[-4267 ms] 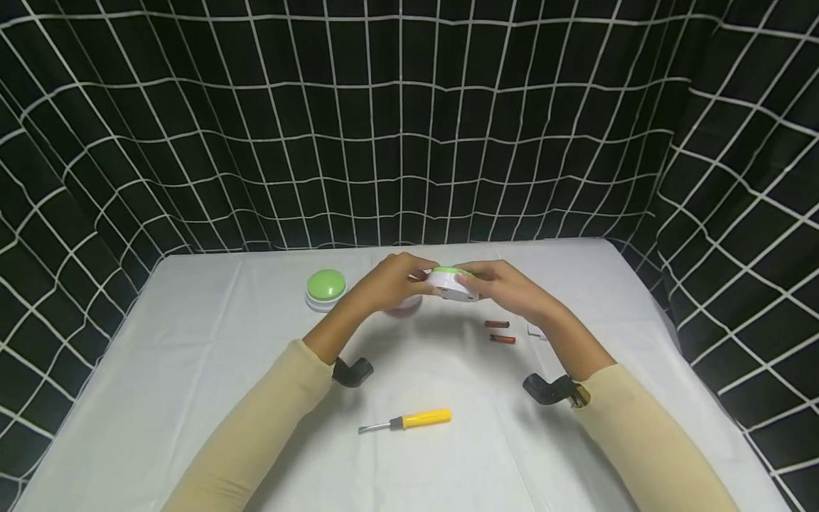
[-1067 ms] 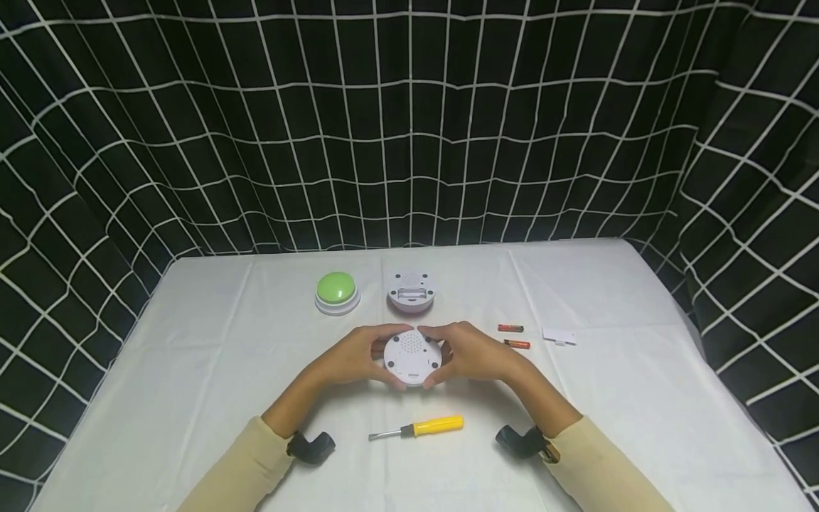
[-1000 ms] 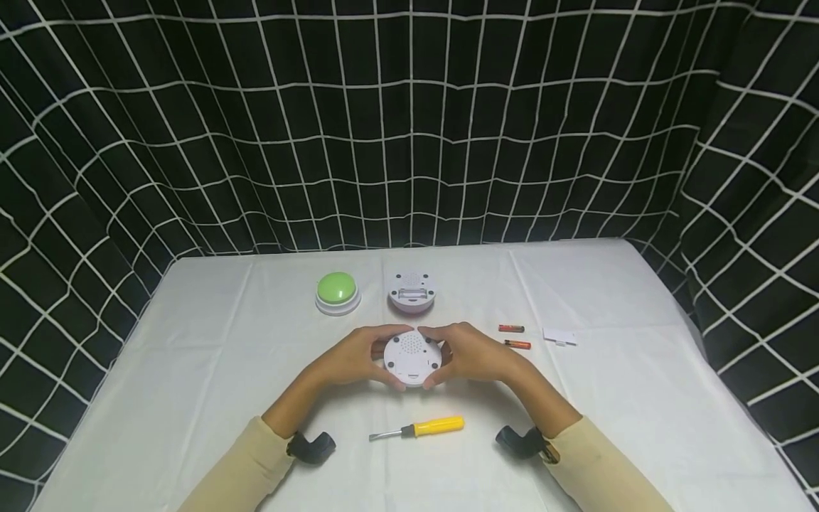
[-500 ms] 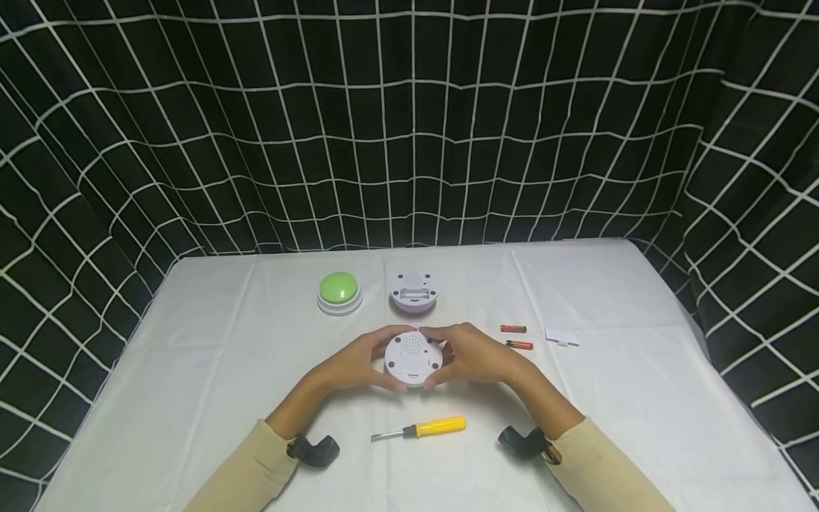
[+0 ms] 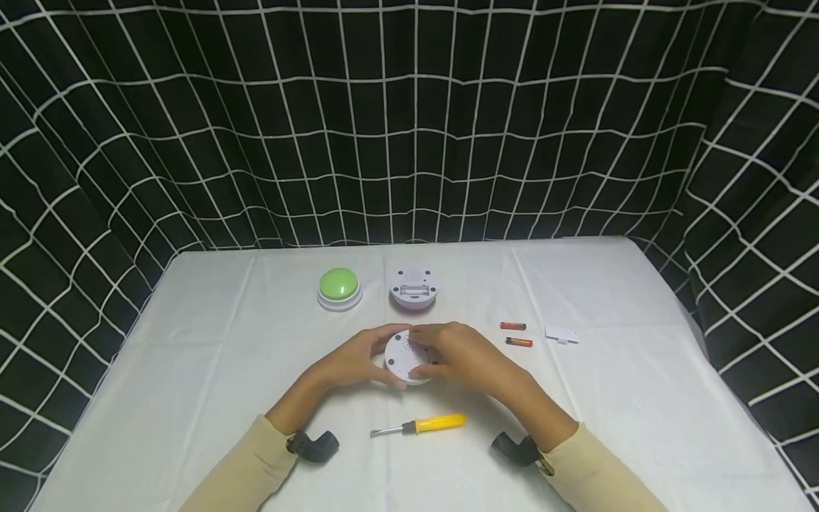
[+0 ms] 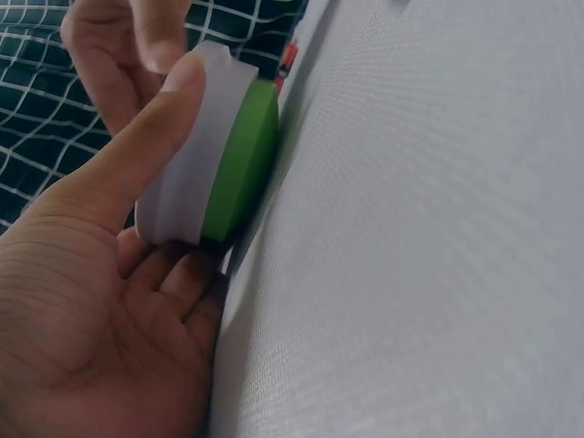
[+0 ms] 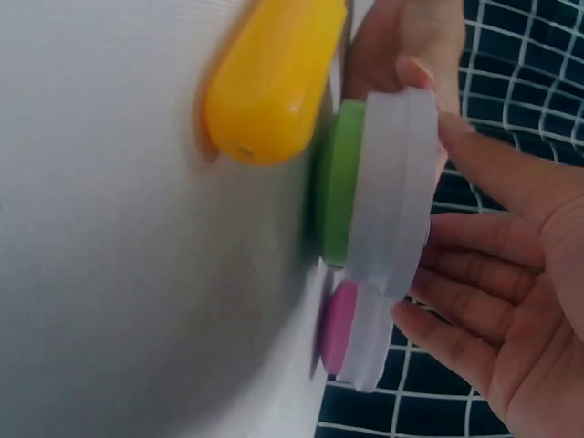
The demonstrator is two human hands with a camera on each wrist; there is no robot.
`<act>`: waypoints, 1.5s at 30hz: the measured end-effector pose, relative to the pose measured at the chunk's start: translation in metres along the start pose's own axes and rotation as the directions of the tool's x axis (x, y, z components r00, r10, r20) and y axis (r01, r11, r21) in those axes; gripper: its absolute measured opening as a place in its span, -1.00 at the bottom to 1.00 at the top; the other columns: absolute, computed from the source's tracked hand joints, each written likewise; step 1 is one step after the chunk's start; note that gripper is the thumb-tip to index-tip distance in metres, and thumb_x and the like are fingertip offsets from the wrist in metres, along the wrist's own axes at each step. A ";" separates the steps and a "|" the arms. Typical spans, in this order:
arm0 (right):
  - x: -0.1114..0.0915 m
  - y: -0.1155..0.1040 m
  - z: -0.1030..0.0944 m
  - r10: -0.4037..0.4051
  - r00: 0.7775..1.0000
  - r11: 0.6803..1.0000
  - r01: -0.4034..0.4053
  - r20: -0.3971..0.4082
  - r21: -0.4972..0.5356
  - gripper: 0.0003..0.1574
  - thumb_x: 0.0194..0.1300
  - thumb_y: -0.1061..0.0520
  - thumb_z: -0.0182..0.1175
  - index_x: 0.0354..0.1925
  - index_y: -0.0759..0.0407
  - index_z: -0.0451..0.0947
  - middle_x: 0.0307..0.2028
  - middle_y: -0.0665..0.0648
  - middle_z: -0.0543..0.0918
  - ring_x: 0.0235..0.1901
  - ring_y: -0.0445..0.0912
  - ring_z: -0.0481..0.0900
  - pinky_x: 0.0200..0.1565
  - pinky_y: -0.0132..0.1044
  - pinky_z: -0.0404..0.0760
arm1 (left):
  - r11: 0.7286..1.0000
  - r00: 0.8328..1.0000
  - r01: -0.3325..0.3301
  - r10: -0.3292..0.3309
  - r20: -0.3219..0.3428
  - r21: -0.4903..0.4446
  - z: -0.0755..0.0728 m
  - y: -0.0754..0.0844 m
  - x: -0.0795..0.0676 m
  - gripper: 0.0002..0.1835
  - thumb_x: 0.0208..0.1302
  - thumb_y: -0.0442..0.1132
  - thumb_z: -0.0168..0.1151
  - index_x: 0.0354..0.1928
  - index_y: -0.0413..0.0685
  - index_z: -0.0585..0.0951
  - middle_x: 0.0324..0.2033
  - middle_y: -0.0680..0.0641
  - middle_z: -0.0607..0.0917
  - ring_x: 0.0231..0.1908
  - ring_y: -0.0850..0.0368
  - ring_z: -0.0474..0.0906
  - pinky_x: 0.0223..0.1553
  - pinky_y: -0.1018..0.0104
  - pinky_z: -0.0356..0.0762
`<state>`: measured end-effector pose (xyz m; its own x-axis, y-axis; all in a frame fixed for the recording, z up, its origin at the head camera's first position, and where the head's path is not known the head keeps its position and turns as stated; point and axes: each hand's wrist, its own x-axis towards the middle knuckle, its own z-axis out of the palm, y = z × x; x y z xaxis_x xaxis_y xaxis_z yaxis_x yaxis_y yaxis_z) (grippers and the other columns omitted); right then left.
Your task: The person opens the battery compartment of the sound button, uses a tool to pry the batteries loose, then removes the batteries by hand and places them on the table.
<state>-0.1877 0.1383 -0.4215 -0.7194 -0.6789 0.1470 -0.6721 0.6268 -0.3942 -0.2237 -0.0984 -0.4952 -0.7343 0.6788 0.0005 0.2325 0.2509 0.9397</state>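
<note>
Left hand (image 5: 352, 361) has the upturned green push button (image 5: 399, 358) gripped by its rim. Right hand (image 5: 459, 353) is loosely spread, digits touching the underside. Button's dome-down between yellow-handled screwdriver (image 5: 424, 425) and upturned pink button (image 5: 413, 291).

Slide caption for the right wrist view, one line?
Left hand holding an upturned green push button, right hand at its white base, pink push button behind, yellow screwdriver handle in front.

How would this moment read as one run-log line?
left hand: holds upside-down green button; right hand: over its underside; screwdriver, two batteries: lying on table
</note>
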 end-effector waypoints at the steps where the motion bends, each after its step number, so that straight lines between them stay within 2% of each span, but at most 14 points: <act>1: 0.000 -0.001 0.001 -0.010 1.000 1.000 0.010 0.002 -0.026 -0.40 0.17 -0.02 0.51 0.10 0.25 0.66 0.07 0.13 0.72 0.05 0.00 0.68 0.14 -0.10 0.64 | 1.000 1.000 0.000 0.000 -0.002 0.002 0.000 0.000 0.000 0.03 -0.08 -0.26 0.67 0.49 0.03 0.35 0.42 0.06 0.44 0.41 0.16 0.34 0.45 0.30 0.23; 7: 0.002 -0.006 0.003 -0.014 1.000 0.996 0.013 -0.014 -0.091 -0.52 0.15 0.02 0.53 -0.02 0.22 0.71 0.08 0.18 0.72 0.01 0.03 0.71 0.03 -0.14 0.70 | 1.000 1.000 -0.016 0.016 -0.011 0.010 0.000 -0.001 0.001 0.03 -0.09 -0.26 0.68 0.48 0.04 0.36 0.39 0.07 0.47 0.39 0.17 0.36 0.43 0.32 0.26; 9: 0.001 -0.007 0.003 -0.022 1.000 0.993 0.021 -0.013 -0.112 -0.57 0.15 0.04 0.53 -0.07 0.22 0.71 -0.03 0.16 0.75 -0.17 -0.02 0.72 -0.13 -0.21 0.70 | 1.000 1.000 -0.026 0.026 -0.008 0.005 0.000 -0.002 0.000 0.03 -0.09 -0.27 0.68 0.48 0.04 0.36 0.39 0.07 0.47 0.39 0.17 0.37 0.43 0.30 0.28; 12: 0.001 -0.008 0.004 -0.050 0.999 0.989 0.047 -0.014 -0.140 -0.73 0.16 0.07 0.52 -0.22 0.15 0.71 -0.13 0.10 0.77 -0.40 -0.13 0.61 -0.32 -0.32 0.60 | 0.999 0.999 -0.035 0.035 -0.002 -0.008 0.000 -0.002 0.000 0.03 -0.09 -0.27 0.68 0.48 0.04 0.36 0.38 0.07 0.48 0.38 0.17 0.38 0.42 0.29 0.29; 15: 0.001 -0.011 0.004 -0.102 0.995 0.979 0.099 -0.006 -0.176 -0.83 0.20 0.12 0.48 -0.39 0.06 0.64 -0.23 0.02 0.76 -0.53 -0.19 0.49 -0.41 -0.38 0.53 | 0.999 0.999 -0.034 0.034 -0.002 -0.014 -0.001 0.000 -0.001 0.03 -0.10 -0.27 0.68 0.48 0.05 0.37 0.38 0.08 0.49 0.38 0.17 0.38 0.43 0.28 0.28; 17: 0.002 -0.013 0.004 -0.145 0.989 0.968 0.142 0.001 -0.206 -0.80 0.23 0.16 0.45 -0.46 0.04 0.60 -0.22 -0.01 0.76 -0.55 -0.20 0.50 -0.42 -0.40 0.54 | 1.000 1.000 -0.025 0.025 -0.002 -0.018 -0.002 0.001 -0.001 0.03 -0.10 -0.28 0.68 0.48 0.05 0.37 0.37 0.07 0.50 0.38 0.18 0.38 0.43 0.29 0.28; 20: 0.002 -0.016 0.004 -0.194 0.981 0.948 0.191 0.012 -0.254 -0.80 0.25 0.20 0.42 -0.46 0.07 0.59 -0.40 -0.05 0.69 -0.59 -0.20 0.49 -0.47 -0.39 0.55 | 1.000 1.000 -0.014 0.014 0.000 -0.017 -0.002 0.001 -0.001 0.02 -0.09 -0.28 0.67 0.48 0.04 0.37 0.36 0.06 0.51 0.37 0.18 0.39 0.43 0.30 0.28; 24: 0.001 -0.019 0.005 -0.208 0.978 0.940 0.204 0.012 -0.274 -0.83 0.23 0.24 0.41 -0.44 0.10 0.60 -0.54 -0.06 0.59 -0.61 -0.21 0.49 -0.51 -0.40 0.55 | 1.000 1.000 -0.009 0.009 -0.001 -0.018 -0.002 0.000 0.000 0.01 -0.07 -0.28 0.66 0.48 0.04 0.36 0.35 0.06 0.52 0.36 0.19 0.40 0.43 0.30 0.28; 29: 0.000 -0.021 0.007 -0.207 0.978 0.932 0.201 0.013 -0.301 -0.83 0.20 0.29 0.40 -0.44 0.12 0.59 -0.56 -0.06 0.56 -0.63 -0.22 0.43 -0.55 -0.43 0.48 | 1.000 1.000 -0.001 0.001 -0.001 -0.022 -0.002 0.000 -0.001 0.02 -0.05 -0.26 0.65 0.50 0.03 0.34 0.34 0.05 0.53 0.35 0.20 0.42 0.42 0.27 0.30; 36: 0.001 -0.023 0.007 -0.251 0.968 0.896 0.240 0.019 -0.373 -0.75 0.12 0.38 0.38 -0.53 0.11 0.56 -0.53 -0.07 0.50 -0.67 -0.23 0.35 -0.60 -0.49 0.39 | 1.000 1.000 -0.003 0.003 -0.018 -0.013 -0.004 0.001 0.000 0.00 -0.04 -0.26 0.64 0.49 0.00 0.35 0.35 0.03 0.52 0.36 0.16 0.41 0.43 0.24 0.28; 42: -0.001 -0.021 0.008 -0.231 0.973 0.919 0.223 0.014 -0.325 -0.74 0.14 0.37 0.35 -0.53 0.09 0.55 -0.56 -0.10 0.46 -0.66 -0.24 0.30 -0.57 -0.47 0.38 | 0.999 1.000 0.021 -0.022 -0.012 -0.029 -0.001 0.000 0.000 -0.01 -0.05 -0.25 0.65 0.48 0.04 0.37 0.32 0.05 0.56 0.34 0.17 0.44 0.41 0.24 0.33; 45: -0.001 -0.020 0.008 -0.230 0.973 0.926 0.217 -0.006 -0.309 -0.75 0.15 0.35 0.36 -0.52 0.07 0.56 -0.51 -0.12 0.57 -0.64 -0.24 0.36 -0.55 -0.44 0.43 | 1.000 1.000 0.017 -0.018 -0.015 -0.022 -0.001 0.001 0.000 -0.01 -0.06 -0.26 0.65 0.47 0.03 0.38 0.32 0.04 0.56 0.33 0.17 0.45 0.39 0.25 0.35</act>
<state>-0.1722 0.1229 -0.4211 -0.5462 -0.8028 0.2391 -0.8328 0.5511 -0.0523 -0.2235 -0.0989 -0.4938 -0.7478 0.6639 -0.0109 0.2057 0.2471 0.9469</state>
